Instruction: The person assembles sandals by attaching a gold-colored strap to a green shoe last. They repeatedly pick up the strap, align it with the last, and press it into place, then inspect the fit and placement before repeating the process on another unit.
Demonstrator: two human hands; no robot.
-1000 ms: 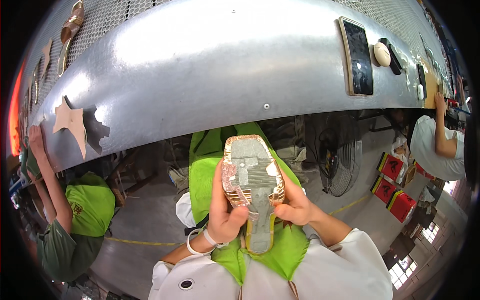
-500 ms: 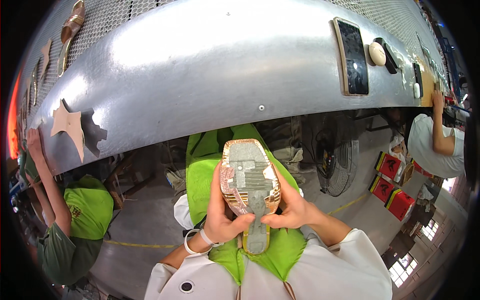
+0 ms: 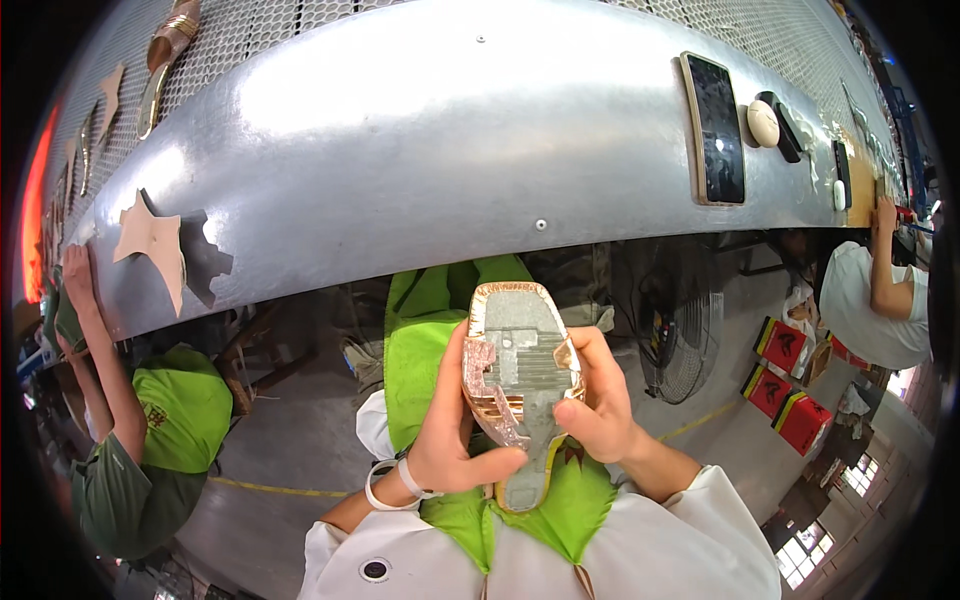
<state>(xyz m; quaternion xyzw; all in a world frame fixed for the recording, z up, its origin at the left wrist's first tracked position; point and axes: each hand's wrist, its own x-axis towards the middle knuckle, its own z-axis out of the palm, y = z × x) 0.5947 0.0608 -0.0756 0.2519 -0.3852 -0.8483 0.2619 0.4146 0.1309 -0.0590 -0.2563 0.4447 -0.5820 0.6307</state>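
Shoe [image 3: 525, 375] in both hands, you hold it sole up above your lap, on the near side of a metal table [image 3: 400, 160]. The toe end points far, toward the table; the narrow heel end lies near your white top [image 3: 660, 540]. Wrinkled, gold-toned edging rims the grey sole. Your left hand [image 3: 450, 445] clasps the left side, thumb laid across the narrow near part, fingers running behind. Your right hand [image 3: 604, 405] pinches the right side, thumb against the sole's edge, fingers bent around it; how the hidden fingertips of either hand sit cannot be told. On the table, a tan cut piece [image 3: 152, 240] lies at left and a phone [image 3: 716, 130] at right, an egg-shaped object [image 3: 763, 124] just right of it. At far left, a co-worker in a green apron [image 3: 180, 402] has a hand [image 3: 78, 278] at the table's edge.
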